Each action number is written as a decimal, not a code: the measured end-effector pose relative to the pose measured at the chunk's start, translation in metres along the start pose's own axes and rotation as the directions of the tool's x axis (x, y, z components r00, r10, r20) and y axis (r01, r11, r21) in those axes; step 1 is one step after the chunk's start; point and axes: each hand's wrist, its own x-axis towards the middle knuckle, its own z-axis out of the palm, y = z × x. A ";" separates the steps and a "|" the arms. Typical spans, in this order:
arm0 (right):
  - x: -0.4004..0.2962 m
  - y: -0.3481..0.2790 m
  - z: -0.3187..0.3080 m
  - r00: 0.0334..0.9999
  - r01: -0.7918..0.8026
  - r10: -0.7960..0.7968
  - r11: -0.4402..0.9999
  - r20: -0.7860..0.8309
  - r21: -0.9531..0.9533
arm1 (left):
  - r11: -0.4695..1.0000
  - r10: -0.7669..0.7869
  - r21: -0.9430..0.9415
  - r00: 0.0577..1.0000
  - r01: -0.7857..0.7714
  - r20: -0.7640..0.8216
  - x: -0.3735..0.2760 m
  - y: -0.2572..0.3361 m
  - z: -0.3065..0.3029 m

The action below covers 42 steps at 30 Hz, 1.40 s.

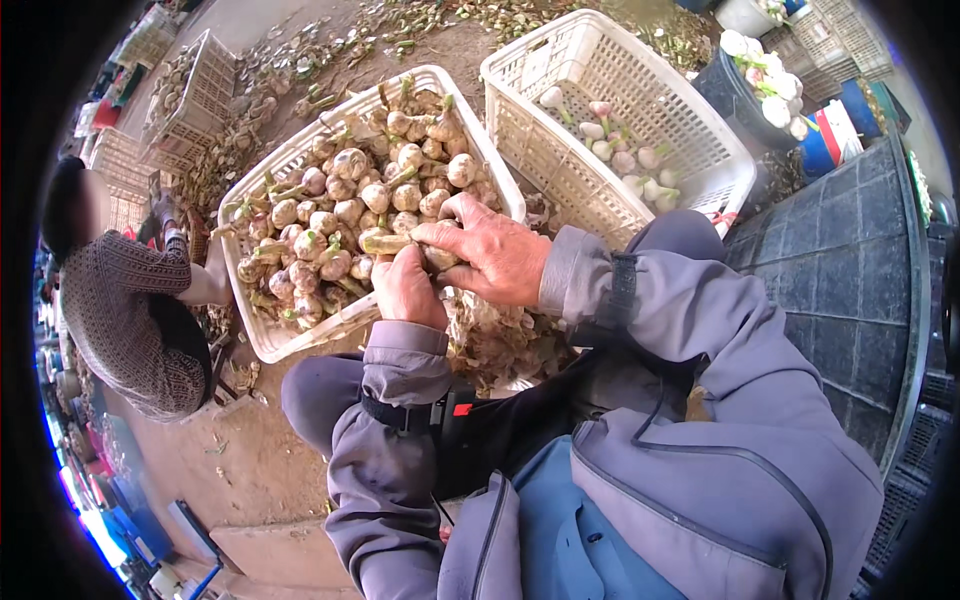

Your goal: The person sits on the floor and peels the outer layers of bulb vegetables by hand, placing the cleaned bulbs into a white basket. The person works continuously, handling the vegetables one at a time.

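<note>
Over the near edge of a white plastic crate (516,202), my two hands meet on one garlic bulb (439,257). The fingers and thumb of my right hand (501,253) wrap around the bulb. My left hand (409,291) pinches it by the thick stem (386,244), which points left; the left fingertips are partly hidden. Soil-stained, unpeeled garlic bulbs (349,210) with short stems fill this crate. To its right, a second white crate (536,146) holds several cleaner white and pinkish garlic bulbs (622,160). Dry garlic skins (499,337) are heaped between my knees, below my hands.
At the left sits another person (131,322) in a patterned knit top, close to the full crate. More crates (199,97) stand behind. A dark bucket (720,94) of white garlic is at upper right, above a black gridded panel (832,300). Trimmings (315,52) litter the ground.
</note>
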 end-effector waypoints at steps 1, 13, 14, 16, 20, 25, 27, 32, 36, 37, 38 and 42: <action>0.001 0.000 -0.002 1.000 -0.022 0.022 0.999 0.014 0.039 | 0.999 0.032 -0.022 0.999 -0.033 -0.020 -0.002 0.002 0.003; 0.013 0.013 -0.019 0.939 -0.311 0.243 0.306 0.242 0.900 | 0.751 0.329 0.514 0.910 -0.415 0.254 -0.006 0.019 0.001; 0.011 0.014 -0.021 0.914 -0.341 0.298 0.203 0.274 0.918 | 0.744 0.379 0.495 0.893 -0.449 0.242 -0.008 0.018 0.007; 0.011 0.012 -0.022 0.894 -0.351 0.313 0.044 0.321 0.935 | 0.796 0.371 0.397 0.887 -0.456 0.274 -0.014 0.021 0.012; 0.014 0.007 -0.019 0.898 -0.300 0.386 0.181 0.213 0.937 | 0.980 0.161 0.070 0.947 -0.188 0.278 -0.011 0.020 0.010; 0.016 0.002 -0.012 0.925 -0.226 0.365 0.303 0.106 0.926 | 0.997 -0.015 -0.072 0.951 0.039 0.308 -0.009 0.017 0.012; 0.018 0.004 -0.005 0.919 -0.218 0.373 0.201 0.131 0.955 | 0.999 0.053 -0.008 0.971 -0.053 0.234 -0.013 0.014 0.016; 0.020 -0.004 -0.009 0.955 -0.199 0.294 0.723 -0.034 0.662 | 0.876 0.260 0.364 0.946 -0.316 0.195 -0.016 0.019 0.012; 0.018 0.006 -0.015 0.921 -0.232 0.384 0.429 0.056 0.873 | 0.806 0.459 0.262 0.839 -0.531 0.292 -0.018 0.012 0.018; 0.017 0.001 -0.021 0.884 -0.315 0.396 0.110 0.249 0.943 | 0.796 0.479 0.248 0.824 -0.553 0.302 -0.022 0.013 0.017; 0.019 -0.001 -0.028 0.831 -0.416 0.356 -0.113 0.428 0.902 | 0.821 0.446 0.246 0.848 -0.515 0.287 -0.023 0.016 0.018; 0.023 0.004 -0.034 0.735 -0.556 0.212 -0.354 0.643 0.752 | 0.957 0.280 0.022 0.944 -0.288 0.174 -0.018 0.010 0.019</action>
